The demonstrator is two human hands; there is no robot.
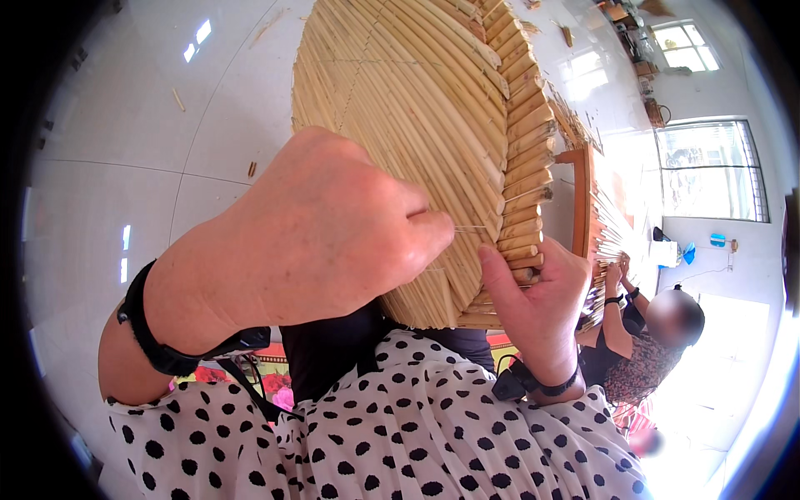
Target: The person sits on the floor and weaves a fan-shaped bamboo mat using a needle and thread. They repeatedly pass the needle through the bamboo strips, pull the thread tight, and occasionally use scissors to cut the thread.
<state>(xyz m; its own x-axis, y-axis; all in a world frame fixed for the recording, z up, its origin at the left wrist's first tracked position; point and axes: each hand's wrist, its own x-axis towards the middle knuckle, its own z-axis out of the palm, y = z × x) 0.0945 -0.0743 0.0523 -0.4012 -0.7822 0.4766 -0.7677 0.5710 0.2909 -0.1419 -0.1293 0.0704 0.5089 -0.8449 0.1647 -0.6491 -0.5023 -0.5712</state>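
Pinching a thin pale thread (pixel 471 227), the left hand (pixel 333 229) is closed into a fist just left of the view's centre, toward 9 o'clock. The right hand (pixel 546 292), between 3 and 4 o'clock, grips the edge of the stick mat (pixel 400 108), thumb against its face. That mat fills 12 o'clock, its short-stick border (pixel 523 150) running down the 1 o'clock side. A spotted garment (pixel 400 425) spreads at 6 o'clock; at 4 o'clock, another person (pixel 633 367) reaches toward long sticks (pixel 611 225).
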